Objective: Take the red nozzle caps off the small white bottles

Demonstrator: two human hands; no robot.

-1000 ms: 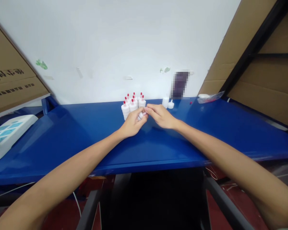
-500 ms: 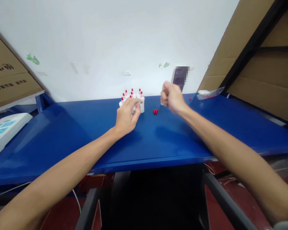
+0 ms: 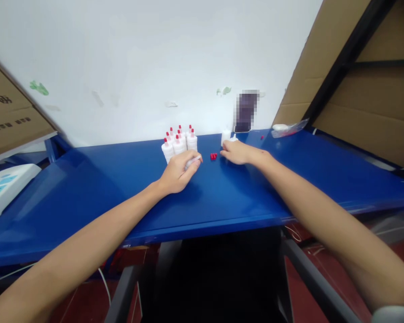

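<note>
My left hand (image 3: 180, 172) is closed around a white bottle (image 3: 192, 162), which lies mostly hidden in the fingers. Just behind it stands a cluster of white squeeze bottles (image 3: 179, 146) with red-tipped nozzles. My right hand (image 3: 238, 152) is low over the table with its fingers bent together; what they pinch, if anything, is hidden. Another white bottle (image 3: 226, 136) stands right behind those fingers, and a white nozzle tip (image 3: 234, 137) shows above the knuckles. Between my hands, several small red caps (image 3: 213, 156) sit in a tight group.
A phone (image 3: 245, 112) leans against the wall at the back. To its right are a single red cap (image 3: 261, 137) and a clear plastic bag (image 3: 291, 129). At the left end of the blue table (image 3: 121, 197) is a white device (image 3: 8, 186). Cardboard (image 3: 370, 107) flanks the right side.
My right hand has come down from above the table to beside the white bottle at the back. My left hand, still holding its bottle, has moved slightly nearer me, uncovering the bottle cluster.
</note>
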